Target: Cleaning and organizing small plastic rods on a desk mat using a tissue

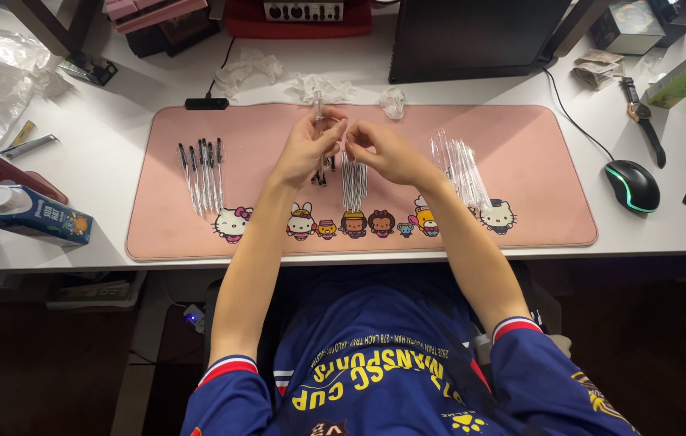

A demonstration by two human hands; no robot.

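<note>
My left hand holds a clear pen barrel upright above the pink desk mat. My right hand meets it at the fingertips, pinching a small pen part that I cannot make out. Under my hands lie thin refills and small dark pen pieces. Several assembled black pens lie in a row on the mat's left. A pile of empty clear barrels lies on its right.
A black mouse with a green glow sits right of the mat, a wristwatch behind it. A carton lies at the left edge. A monitor and crumpled plastic wrappers stand behind the mat.
</note>
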